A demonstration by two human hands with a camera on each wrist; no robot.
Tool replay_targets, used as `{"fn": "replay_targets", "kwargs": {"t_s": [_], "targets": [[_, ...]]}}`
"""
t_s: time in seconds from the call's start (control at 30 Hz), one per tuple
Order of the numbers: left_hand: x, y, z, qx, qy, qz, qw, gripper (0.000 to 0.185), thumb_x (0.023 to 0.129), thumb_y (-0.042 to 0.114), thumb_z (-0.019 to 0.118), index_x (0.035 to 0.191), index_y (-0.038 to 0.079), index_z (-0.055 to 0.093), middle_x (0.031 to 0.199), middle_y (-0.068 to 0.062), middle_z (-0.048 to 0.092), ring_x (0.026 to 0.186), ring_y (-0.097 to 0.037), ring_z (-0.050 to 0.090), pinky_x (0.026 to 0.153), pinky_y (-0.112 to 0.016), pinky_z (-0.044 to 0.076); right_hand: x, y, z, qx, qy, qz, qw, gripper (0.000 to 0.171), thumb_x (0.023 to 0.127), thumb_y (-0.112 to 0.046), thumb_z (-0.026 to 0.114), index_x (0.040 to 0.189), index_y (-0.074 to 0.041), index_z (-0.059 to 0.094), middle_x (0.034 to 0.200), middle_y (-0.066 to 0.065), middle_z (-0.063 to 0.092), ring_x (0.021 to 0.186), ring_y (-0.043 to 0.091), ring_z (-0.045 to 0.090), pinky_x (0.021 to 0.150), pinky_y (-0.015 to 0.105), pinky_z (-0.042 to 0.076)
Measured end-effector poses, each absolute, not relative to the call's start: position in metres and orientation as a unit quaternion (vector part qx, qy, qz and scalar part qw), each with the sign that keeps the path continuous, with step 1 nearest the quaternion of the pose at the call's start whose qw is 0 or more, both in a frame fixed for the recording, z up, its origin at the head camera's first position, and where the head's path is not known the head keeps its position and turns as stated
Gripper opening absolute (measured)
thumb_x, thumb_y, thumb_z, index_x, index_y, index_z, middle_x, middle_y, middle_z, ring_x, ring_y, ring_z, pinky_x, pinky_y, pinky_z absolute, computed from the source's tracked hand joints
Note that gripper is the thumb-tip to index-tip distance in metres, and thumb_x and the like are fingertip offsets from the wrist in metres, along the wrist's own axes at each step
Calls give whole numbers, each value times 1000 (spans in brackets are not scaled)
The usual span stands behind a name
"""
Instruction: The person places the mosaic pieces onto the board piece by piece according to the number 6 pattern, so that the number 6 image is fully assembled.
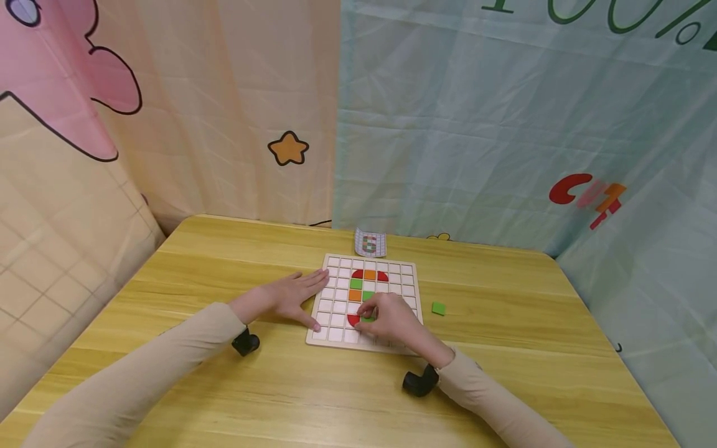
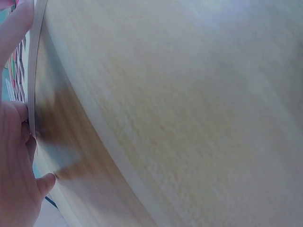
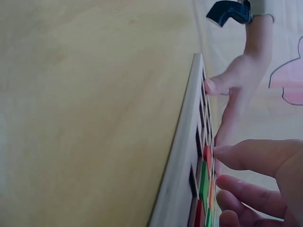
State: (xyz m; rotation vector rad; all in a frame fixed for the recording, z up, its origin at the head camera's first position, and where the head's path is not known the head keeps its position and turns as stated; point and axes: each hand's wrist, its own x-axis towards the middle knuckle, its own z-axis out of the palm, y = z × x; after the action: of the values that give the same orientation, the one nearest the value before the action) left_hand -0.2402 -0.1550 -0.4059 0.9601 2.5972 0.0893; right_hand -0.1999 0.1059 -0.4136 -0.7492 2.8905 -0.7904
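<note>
A wooden grid board with white squares lies on the table, partly covered by my hands. My left hand rests with spread fingers along its left edge, thumb near the lower left corner. Over the lower middle squares is my right hand. Its thumb touches the board at a red rounded tile, and in the right wrist view thumb and index finger stand apart with nothing visible between them. Orange tiles, green tiles and red rounded tiles sit in the grid; the right hand hides some squares.
A loose green square tile lies on the wooden table, right of the board. Behind the board is a small card printed with a coloured grid pattern. Printed curtains hang along the table's back edge.
</note>
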Motion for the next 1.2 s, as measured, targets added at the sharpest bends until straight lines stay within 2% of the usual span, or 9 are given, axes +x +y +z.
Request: {"fn": "replay_targets", "kwargs": {"t_s": [0.17, 0.33, 0.6, 0.93, 1.2], "targets": [[-240, -155, -407, 340, 922, 32, 183, 111, 79, 75, 53, 155, 9, 6, 163, -8, 0, 151, -24, 3, 121, -52, 11, -202, 117, -410, -230, 934, -273, 9, 13, 78, -26, 78, 86, -15, 76, 71, -9, 63, 63, 6, 51, 56, 20, 42], [-239, -154, -406, 341, 922, 34, 182, 111, 79, 74, 55, 155, 10, 8, 163, -7, 1, 151, -24, 4, 121, -51, 11, -206, 135, -409, -221, 932, -288, -4, 9, 81, -21, 76, 87, -15, 76, 76, -7, 65, 60, 8, 49, 54, 20, 41], [-239, -154, -407, 341, 922, 32, 182, 111, 79, 75, 55, 155, 10, 7, 163, -7, 0, 151, -23, 3, 121, -51, 10, -206, 170, -410, -176, 941, -290, -15, 14, 80, -18, 77, 94, -14, 75, 87, -1, 66, 62, 11, 46, 53, 22, 37], [-242, -155, -408, 337, 923, 30, 184, 113, 78, 77, 54, 155, 10, 6, 163, -7, 0, 151, -23, 4, 121, -52, 11, -203, 213, -413, -170, 943, -281, -58, 18, 79, -16, 76, 96, -10, 74, 89, 3, 69, 64, 9, 49, 55, 22, 40], [-242, -155, -408, 340, 921, 32, 185, 113, 78, 75, 55, 155, 9, 6, 163, -8, 0, 151, -23, 4, 120, -53, 11, -201, 239, -416, -151, 949, -269, -61, 24, 78, -18, 78, 100, -9, 73, 95, 7, 70, 67, 10, 50, 57, 23, 40]]}}
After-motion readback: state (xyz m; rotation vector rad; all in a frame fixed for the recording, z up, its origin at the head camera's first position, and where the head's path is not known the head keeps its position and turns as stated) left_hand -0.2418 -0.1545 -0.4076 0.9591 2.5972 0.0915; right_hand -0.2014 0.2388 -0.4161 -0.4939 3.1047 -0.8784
